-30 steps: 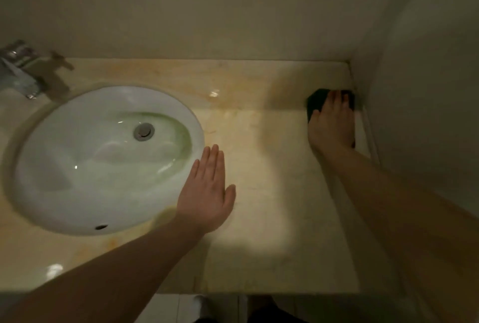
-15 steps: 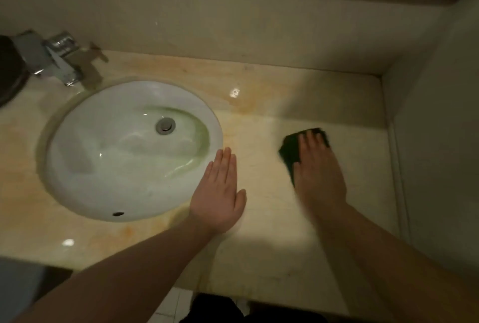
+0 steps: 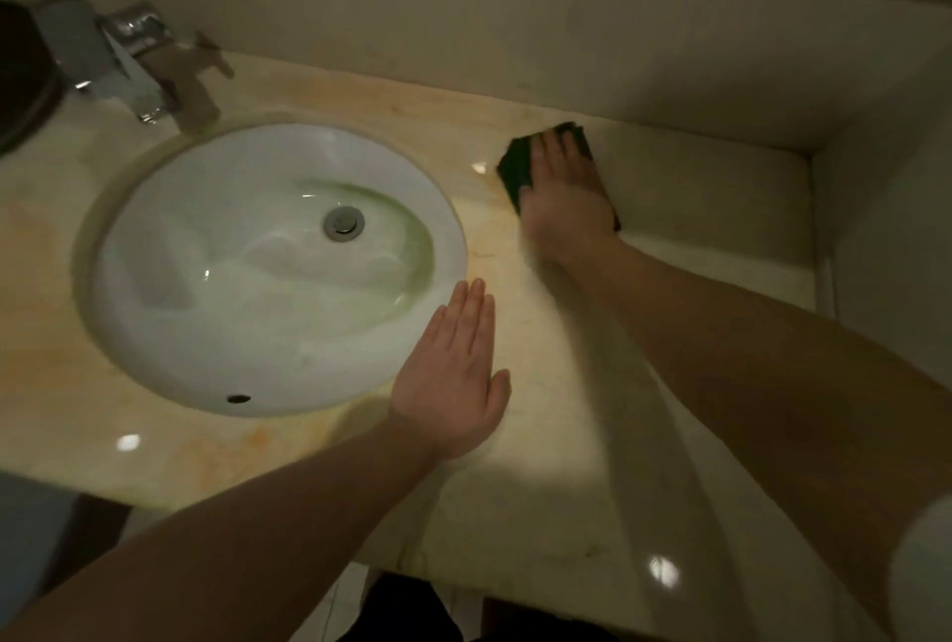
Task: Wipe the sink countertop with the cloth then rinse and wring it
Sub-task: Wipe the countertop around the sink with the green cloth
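Note:
A dark folded cloth lies flat on the beige marble countertop, just right of the white oval sink basin. My right hand presses down on the cloth with fingers spread over it, near the back wall; the hand hides most of the cloth. My left hand rests flat on the countertop at the basin's right rim, fingers together, holding nothing. The right forearm is blurred by motion.
A chrome faucet stands at the back left behind the basin. A dark round object sits at the far left edge. A side wall closes the counter on the right. The counter's front edge runs along the bottom.
My right hand has slid the cloth from the right corner by the side wall leftward and toward the back, close to the basin. My left hand has stayed flat in place.

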The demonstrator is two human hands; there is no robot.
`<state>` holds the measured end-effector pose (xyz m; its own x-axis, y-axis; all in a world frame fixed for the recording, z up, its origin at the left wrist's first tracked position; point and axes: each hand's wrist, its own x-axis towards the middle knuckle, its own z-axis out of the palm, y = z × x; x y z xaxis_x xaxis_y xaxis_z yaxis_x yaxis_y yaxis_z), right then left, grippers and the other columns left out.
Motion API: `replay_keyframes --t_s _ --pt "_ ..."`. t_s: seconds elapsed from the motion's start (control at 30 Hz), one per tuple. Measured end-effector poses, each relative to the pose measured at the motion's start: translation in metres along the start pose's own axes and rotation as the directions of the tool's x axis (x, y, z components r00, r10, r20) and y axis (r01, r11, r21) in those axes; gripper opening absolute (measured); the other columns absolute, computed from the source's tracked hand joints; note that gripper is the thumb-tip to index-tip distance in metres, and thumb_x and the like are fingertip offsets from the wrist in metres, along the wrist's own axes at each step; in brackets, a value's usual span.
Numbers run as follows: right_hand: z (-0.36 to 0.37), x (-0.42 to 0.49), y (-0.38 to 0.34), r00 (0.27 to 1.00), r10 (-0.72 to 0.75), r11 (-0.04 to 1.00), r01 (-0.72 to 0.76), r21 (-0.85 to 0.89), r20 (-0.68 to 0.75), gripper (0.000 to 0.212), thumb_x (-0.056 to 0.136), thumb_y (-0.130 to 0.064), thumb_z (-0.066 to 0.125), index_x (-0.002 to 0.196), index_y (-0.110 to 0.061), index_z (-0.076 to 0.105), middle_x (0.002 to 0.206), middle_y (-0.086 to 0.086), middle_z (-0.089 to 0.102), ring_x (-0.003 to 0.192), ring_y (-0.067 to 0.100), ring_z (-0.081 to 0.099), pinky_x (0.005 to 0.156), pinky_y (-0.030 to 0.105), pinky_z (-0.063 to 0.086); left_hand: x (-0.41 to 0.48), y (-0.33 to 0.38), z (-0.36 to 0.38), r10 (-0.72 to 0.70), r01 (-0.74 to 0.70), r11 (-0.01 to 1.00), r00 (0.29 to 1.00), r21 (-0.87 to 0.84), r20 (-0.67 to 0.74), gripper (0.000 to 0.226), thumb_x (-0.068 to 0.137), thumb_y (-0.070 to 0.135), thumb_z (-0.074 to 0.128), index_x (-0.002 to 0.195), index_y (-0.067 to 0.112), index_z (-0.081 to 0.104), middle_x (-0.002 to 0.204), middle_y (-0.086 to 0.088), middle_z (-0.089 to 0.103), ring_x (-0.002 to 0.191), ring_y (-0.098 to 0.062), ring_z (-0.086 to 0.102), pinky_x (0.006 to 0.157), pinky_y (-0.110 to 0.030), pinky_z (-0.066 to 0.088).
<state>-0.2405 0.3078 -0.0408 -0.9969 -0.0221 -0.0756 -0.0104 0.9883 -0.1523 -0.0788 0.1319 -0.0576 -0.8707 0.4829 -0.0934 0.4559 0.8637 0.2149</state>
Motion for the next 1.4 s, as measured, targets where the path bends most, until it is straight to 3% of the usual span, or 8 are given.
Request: replay_keyframes --t_s 0.17,0.27,0.4,0.5,0.6,0.83,1.13,1.4 --pt "0.005 -0.080 -0.020 0.934 -0.350 0.936 0.351 -0.014 0.068 0.062 0.094 -0.032 0.037 0.150 -0.008 0.028 0.158 0.011 0.027 0.146 0.030 0.021 0.119 0.043 0.020 -0.002 0.000 -0.001 -0.011 0.011 1.000 1.000 -0.016 0.003 0.073 0.092 0.037 0.028 0.151 -0.002 0.012 0.160 -0.019 0.004 0.149 -0.029 -0.002 0.120 -0.044 0.014" --pt "0.008 -0.121 -0.005 0.979 -0.192 0.981 0.194 -0.030 0.066 0.063 0.097 -0.032 0.032 0.153 -0.009 0.017 0.161 0.010 0.017 0.149 0.026 0.012 0.121 0.040 0.014 -0.005 0.000 -0.002 -0.018 0.014 0.996 0.999 -0.087 -0.047 0.071 0.093 0.032 0.033 0.151 -0.001 0.010 0.160 -0.018 0.004 0.149 -0.027 -0.002 0.120 -0.043 0.014" --pt "0.008 -0.126 -0.010 0.910 0.413 0.908 -0.413 0.074 0.011 0.066 0.100 -0.035 0.025 0.153 -0.004 0.001 0.162 0.013 0.002 0.150 0.027 0.002 0.122 0.040 0.007 -0.002 0.002 -0.007 -0.052 0.019 0.975 0.989 -0.223 -0.141 0.069 0.095 0.026 0.039 0.153 0.004 0.008 0.161 -0.014 0.008 0.150 -0.022 -0.002 0.120 -0.040 0.015" --pt "-0.003 -0.101 -0.040 0.930 0.338 0.844 -0.368 0.391 0.146 0.060 0.103 -0.031 0.020 0.153 -0.004 0.003 0.162 0.012 0.002 0.150 0.024 0.001 0.122 0.034 0.003 0.018 0.012 -0.020 -0.098 -0.010 0.923 0.960 -0.384 -0.261 0.063 0.095 0.020 0.037 0.150 0.003 0.013 0.159 -0.014 0.018 0.149 -0.021 0.009 0.120 -0.036 0.016" --pt "-0.021 -0.084 -0.024 0.964 0.240 0.683 -0.254 0.685 0.117 0.041 0.103 -0.022 0.026 0.143 -0.014 0.033 0.151 0.012 0.037 0.141 0.028 0.033 0.113 0.035 0.029 0.052 0.030 -0.030 -0.078 -0.004 0.898 0.982 -0.440 -0.170 0.063 0.095 0.030 0.025 0.151 0.003 0.016 0.159 -0.013 0.019 0.148 -0.021 0.015 0.120 -0.035 0.018" --pt "0.009 -0.094 0.052 0.917 0.375 0.927 -0.371 0.055 -0.136 0.055 0.098 -0.020 0.030 0.150 -0.002 0.024 0.156 0.016 0.028 0.145 0.029 0.022 0.119 0.041 0.021 0.133 0.038 -0.018 -0.047 0.046 0.998 0.999 -0.052 -0.011 0.072 0.090 0.042 0.016 0.152 0.004 0.016 0.160 -0.014 0.012 0.148 -0.029 0.007 0.121 -0.044 0.008" --pt "0.017 -0.071 0.051 0.862 0.480 0.867 -0.495 -0.063 -0.160 0.061 0.096 -0.029 0.028 0.149 0.001 0.025 0.154 0.022 0.030 0.143 0.036 0.026 0.114 0.050 0.026 0.218 0.018 -0.029 0.288 -0.290 0.957 0.954 0.015 0.085 0.070 0.092 0.044 0.029 0.153 0.011 0.016 0.162 -0.008 0.012 0.149 -0.021 0.005 0.121 -0.037 0.005" --pt "0.018 -0.053 0.030 0.790 0.580 0.805 -0.594 -0.009 -0.199 0.064 0.095 -0.029 0.031 0.146 0.009 0.025 0.152 0.029 0.030 0.142 0.041 0.027 0.114 0.050 0.026 0.232 -0.066 -0.049 -0.047 0.046 0.999 0.999 -0.006 -0.028 0.070 0.093 0.041 0.031 0.152 0.006 0.015 0.160 -0.011 0.015 0.148 -0.026 0.008 0.120 -0.039 0.009"
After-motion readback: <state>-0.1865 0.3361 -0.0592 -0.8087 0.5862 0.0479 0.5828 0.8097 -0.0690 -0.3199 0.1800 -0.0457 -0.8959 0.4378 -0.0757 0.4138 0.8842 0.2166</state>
